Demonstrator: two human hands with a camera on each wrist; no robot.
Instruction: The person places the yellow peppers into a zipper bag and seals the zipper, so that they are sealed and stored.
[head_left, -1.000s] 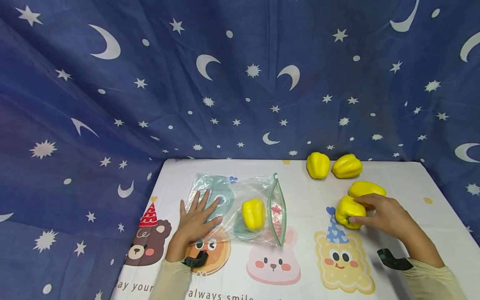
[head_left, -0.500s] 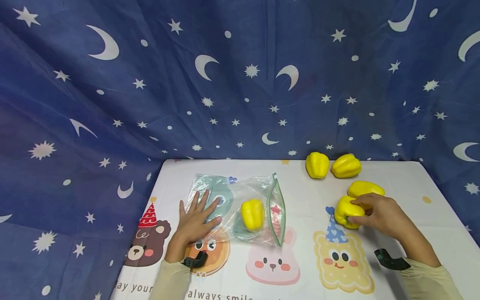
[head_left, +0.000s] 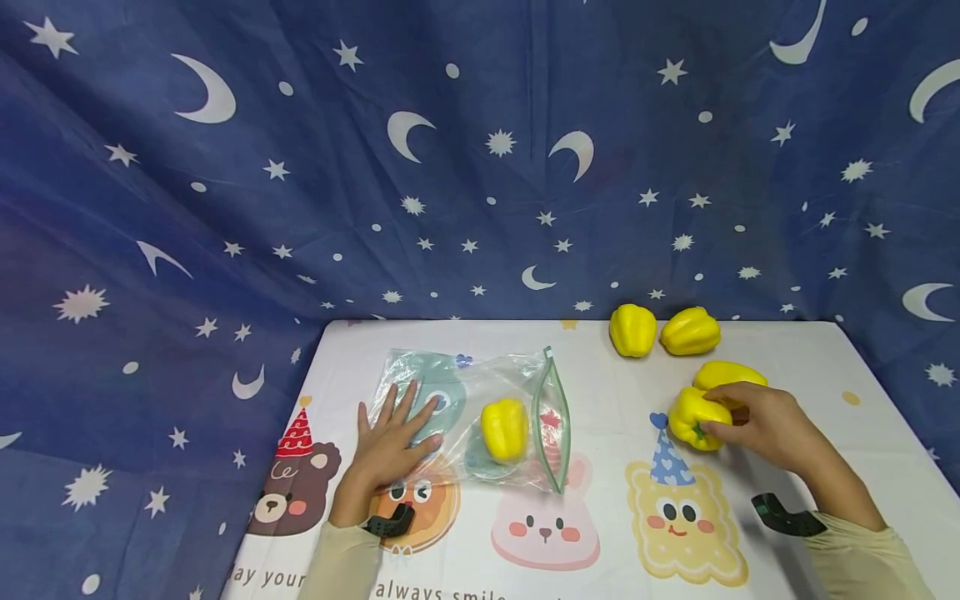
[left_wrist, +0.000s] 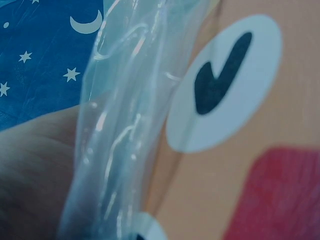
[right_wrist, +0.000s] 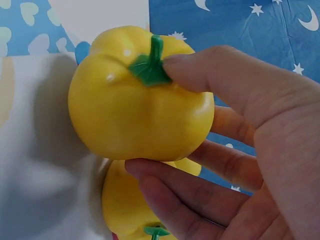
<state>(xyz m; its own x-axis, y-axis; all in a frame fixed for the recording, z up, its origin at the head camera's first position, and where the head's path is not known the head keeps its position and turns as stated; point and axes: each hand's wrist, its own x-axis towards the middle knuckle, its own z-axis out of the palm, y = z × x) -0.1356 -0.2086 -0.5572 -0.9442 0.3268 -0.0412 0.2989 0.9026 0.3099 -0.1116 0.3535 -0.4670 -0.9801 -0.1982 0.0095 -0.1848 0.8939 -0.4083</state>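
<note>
With fingers spread, my left hand [head_left: 395,442] lies flat on the closed end of a clear zip bag [head_left: 487,375]. One yellow bell pepper [head_left: 505,430] is inside the bag, near its green-edged mouth, which gapes toward the right. My right hand [head_left: 772,421] grips another yellow bell pepper [head_left: 699,419] between thumb and fingers. In the right wrist view the thumb presses beside the green stem [right_wrist: 152,65], and the fingers curl round the pepper's underside. Film of the bag [left_wrist: 125,130] hides much of the left hand in the left wrist view.
A third yellow pepper [head_left: 731,375] lies just behind the gripped one. Two more, one standing [head_left: 633,331] and one lying pepper [head_left: 691,332], are at the table's back edge. A star-patterned blue curtain [head_left: 480,167] rises behind the white printed tablecloth [head_left: 600,400].
The gripped pepper has tilted and risen slightly in my right hand, so its stem shows more. My left hand and the bag stay where they were.
</note>
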